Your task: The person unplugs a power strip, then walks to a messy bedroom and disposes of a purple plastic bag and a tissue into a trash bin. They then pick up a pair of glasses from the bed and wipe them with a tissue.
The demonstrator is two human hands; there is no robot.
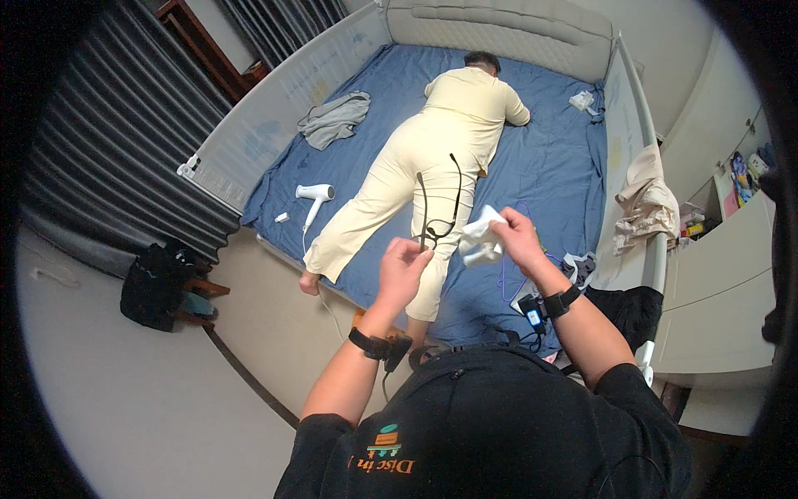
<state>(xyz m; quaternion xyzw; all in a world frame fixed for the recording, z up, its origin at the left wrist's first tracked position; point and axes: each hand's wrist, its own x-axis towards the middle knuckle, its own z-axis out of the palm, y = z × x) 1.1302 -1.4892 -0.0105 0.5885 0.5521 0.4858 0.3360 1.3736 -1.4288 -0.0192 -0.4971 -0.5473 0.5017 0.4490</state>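
Note:
Between the thumb and fingers of my left hand (402, 268) is a pair of black-framed eyeglasses (441, 228), gripped near one lens. Both temples stand unfolded and point away from me. My right hand (519, 236) pinches a crumpled white tissue or cloth (481, 240) just right of the glasses, apart from the frame. Each wrist wears a black strap with a small device; the one on the right (533, 314) has a lit screen. Both hands are raised in front of my body, over the foot of the bed.
A person in pale yellow clothes (461, 93) lies face down on the blue bedsheet (548, 162). A white hair dryer (317, 194), grey garment (336, 118) and purple hanger (504, 284) lie there too. Bed rails (249, 140) flank both sides. A dark-draped stool (156, 290) stands left.

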